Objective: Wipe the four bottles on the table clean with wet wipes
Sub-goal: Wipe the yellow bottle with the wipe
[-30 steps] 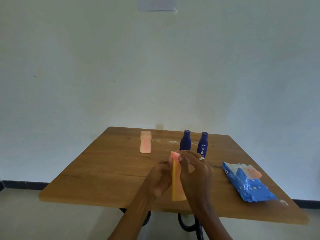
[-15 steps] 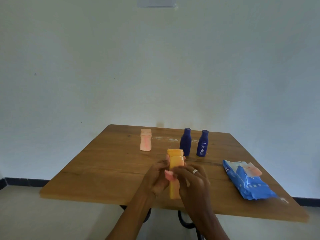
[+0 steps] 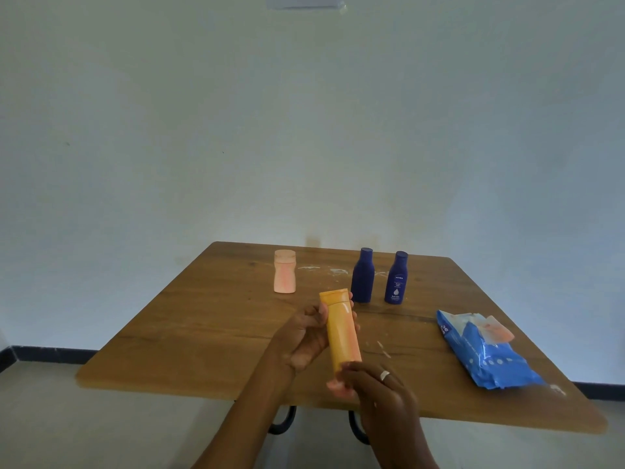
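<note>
The left hand (image 3: 306,336) grips an orange bottle (image 3: 341,330) above the near middle of the wooden table (image 3: 189,319), with the fingers curled round the bottle from behind, their tips showing at its right edge, and the thumb lying against its left side near the cap. The bottle stands almost upright, its flat cap at the top and tilted slightly to the left. The right hand (image 3: 382,394) is at the bottle's lower end, its fingers bent round a small pinkish wet wipe (image 3: 338,387) that it presses against the bottle's base; a ring (image 3: 385,375) shows on one finger. On the far left part of the table a pale pink bottle (image 3: 284,271) stands upright by itself. To the right of it, well apart, two dark blue bottles stand close together: a plain-backed blue bottle (image 3: 363,275) on the left and a Nivea bottle (image 3: 396,277) with its label facing the camera on the right. White smears (image 3: 338,271) mark the tabletop between the pink bottle and the blue pair. At the right side of the table lies a blue wet-wipes pack (image 3: 487,353), with a wipe showing at its opened flap on the far end. Behind the table is a plain pale wall (image 3: 304,130).
</note>
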{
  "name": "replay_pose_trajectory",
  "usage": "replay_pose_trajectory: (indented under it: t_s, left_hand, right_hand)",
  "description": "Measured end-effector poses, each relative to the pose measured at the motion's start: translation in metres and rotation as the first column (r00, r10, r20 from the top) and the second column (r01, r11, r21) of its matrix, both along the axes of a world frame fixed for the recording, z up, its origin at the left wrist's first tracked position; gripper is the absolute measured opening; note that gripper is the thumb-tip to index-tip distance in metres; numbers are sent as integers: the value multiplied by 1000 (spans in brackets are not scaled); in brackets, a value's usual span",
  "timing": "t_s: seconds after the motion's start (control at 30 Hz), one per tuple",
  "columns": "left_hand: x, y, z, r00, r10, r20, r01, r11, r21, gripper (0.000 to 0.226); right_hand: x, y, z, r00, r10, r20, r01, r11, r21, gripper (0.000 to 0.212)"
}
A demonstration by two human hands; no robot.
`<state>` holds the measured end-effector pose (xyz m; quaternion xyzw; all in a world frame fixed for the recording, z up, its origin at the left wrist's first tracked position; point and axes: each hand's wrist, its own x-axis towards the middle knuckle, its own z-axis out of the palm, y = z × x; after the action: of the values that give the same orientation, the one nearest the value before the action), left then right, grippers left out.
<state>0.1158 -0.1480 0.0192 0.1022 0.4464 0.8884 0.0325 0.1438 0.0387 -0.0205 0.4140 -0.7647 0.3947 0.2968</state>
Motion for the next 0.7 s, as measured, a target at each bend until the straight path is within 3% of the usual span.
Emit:
replay_pose_trajectory:
  t_s: [0.13, 0.2, 0.37, 0.43, 0.53, 0.63, 0.7]
  left_hand:
    - [-1, 4, -3, 998, -25, 50, 24, 1000, 19, 51]
    - [0, 8, 0, 993, 41, 107, -40, 999, -16, 44]
    - [-3, 6, 1, 977, 120, 174, -122, 992, 3, 43]
    - [-5, 2, 1, 987, 73, 146, -74, 997, 0, 51]
    - [-4, -1, 2, 997, -1, 72, 2, 1000, -8, 57]
    - [-6, 0, -1, 998, -30, 54, 28, 999, 32, 70]
    - [-7, 0, -1, 998, -60, 17, 59, 997, 58, 74]
  right_hand:
    - [-4, -5, 20, 999, -24, 21, 24, 1000, -1, 23]
    - [-11, -13, 38, 999, -46, 5, 46, 999, -23, 27]
    - [-16, -21, 52, 997, -73, 4, 73, 997, -34, 28]
    - [-9, -15, 35, 999, -40, 0, 40, 999, 8, 30]
    - [-1, -6, 1, 1000, -22, 18, 21, 999, 36, 16]
    - [0, -2, -17, 997, -77, 15, 77, 997, -8, 34]
    - [1, 0, -14, 996, -89, -3, 89, 996, 1, 35]
